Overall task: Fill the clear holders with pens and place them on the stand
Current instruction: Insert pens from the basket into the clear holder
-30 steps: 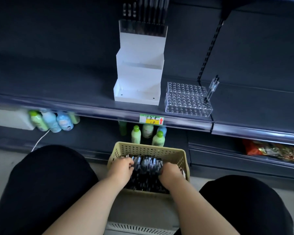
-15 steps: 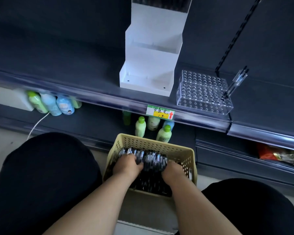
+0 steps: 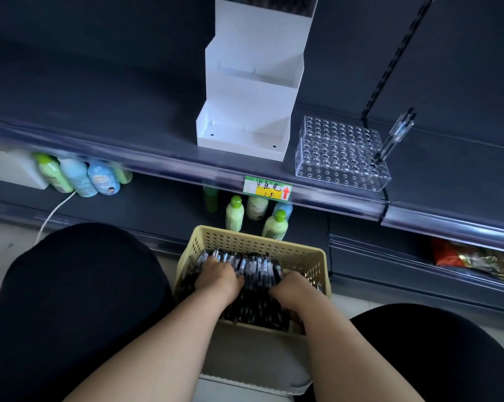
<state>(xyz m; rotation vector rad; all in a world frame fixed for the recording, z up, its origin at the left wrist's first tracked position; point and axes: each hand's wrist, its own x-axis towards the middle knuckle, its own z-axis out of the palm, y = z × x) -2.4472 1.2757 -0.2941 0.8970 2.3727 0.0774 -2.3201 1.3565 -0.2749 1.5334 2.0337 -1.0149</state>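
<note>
Below, left hand (image 3: 220,277) and right hand (image 3: 293,288) grip pens (image 3: 256,268) in one basket (image 3: 259,242).

Dark grey shelves (image 3: 100,111) filled the view, a price tag (image 3: 268,188) clipped to the upper shelf's front edge. Bottles (image 3: 79,175) stood on the lower shelf; a white cable (image 3: 53,211) ran down to the pale floor (image 3: 1,236).

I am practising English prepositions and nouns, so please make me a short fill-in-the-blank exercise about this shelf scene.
1. The clear holder stands to the ____ of the white stand.
2. The left hand and the right hand both touch the ____ in the basket.
3. The price tag carries a red ____.
Missing words: right; pens; arrow.
</note>
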